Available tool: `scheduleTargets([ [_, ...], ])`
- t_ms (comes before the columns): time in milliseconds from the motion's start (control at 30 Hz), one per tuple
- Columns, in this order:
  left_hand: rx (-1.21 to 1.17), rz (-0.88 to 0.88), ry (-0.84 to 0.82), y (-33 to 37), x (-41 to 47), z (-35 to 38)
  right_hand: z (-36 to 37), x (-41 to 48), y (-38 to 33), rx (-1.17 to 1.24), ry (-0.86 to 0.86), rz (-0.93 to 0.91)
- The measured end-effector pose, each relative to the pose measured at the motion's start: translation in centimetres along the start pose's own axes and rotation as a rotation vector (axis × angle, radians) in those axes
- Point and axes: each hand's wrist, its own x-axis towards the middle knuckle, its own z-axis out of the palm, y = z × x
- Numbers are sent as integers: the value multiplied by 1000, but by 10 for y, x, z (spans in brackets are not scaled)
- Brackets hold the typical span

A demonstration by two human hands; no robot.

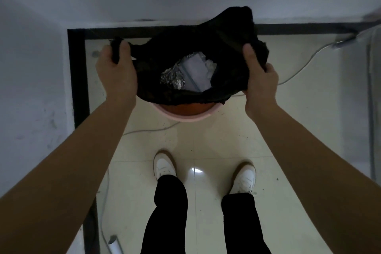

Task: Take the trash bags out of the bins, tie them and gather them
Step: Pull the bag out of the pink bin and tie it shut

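Observation:
A black trash bag hangs open above a pink bin that stands on the tiled floor in a corner. Crumpled foil and white paper show inside the bag's mouth. My left hand grips the left edge of the bag, fingers curled round the bunched plastic. My right hand grips the right edge the same way. The bag covers most of the bin; only its near rim shows.
White walls meet at the corner, with a black skirting along the floor. A thin grey cable runs over the tiles to the right, another cable near the bin. My feet in white shoes stand just behind the bin.

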Motion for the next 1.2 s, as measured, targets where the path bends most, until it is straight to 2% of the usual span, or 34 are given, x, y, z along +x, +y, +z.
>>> scheduleTargets([
  [100,111,121,43,13,5,-2,1,2,-4,-143,-46,39],
  [167,94,202,34,28,2,-2,1,3,-9,-289,-70,36],
  [233,22,301,19,45,-5,-2,4,0,-14,-452,-108,-122],
  [333,-45,472,44,71,-15,0,9,-9,-23,-522,-128,-374],
  [433,-67,511,56,85,-21,0,8,-11,-27,-579,-69,-417],
  [567,10,411,60,77,-28,-5,-10,2,-23,-961,-57,-255],
  [633,45,370,60,65,-26,-12,-22,8,-22,-1042,-10,-122],
  [700,102,358,55,50,-25,-21,-30,7,-21,-971,130,-174],
  [767,202,334,20,32,-23,-31,-35,-1,-22,-871,275,-417],
  [833,324,245,-79,9,-18,-40,-39,-7,-22,-843,268,-578],
  [867,375,201,-135,-4,-14,-45,-41,-6,-20,-874,219,-551],
  [933,430,113,-233,-22,-12,-50,-43,-1,-18,-953,85,-359],
  [1000,405,0,-334,-34,-14,-54,-39,0,-19,-982,46,-252],
  [1100,350,-132,-394,-50,-14,-57,-30,0,-20,-1002,149,-392],
  [1167,385,-184,-369,-59,-7,-59,-24,1,-21,-951,167,-394],
  [1200,399,-194,-359,-61,-3,-58,-22,3,-19,-912,162,-339],
])
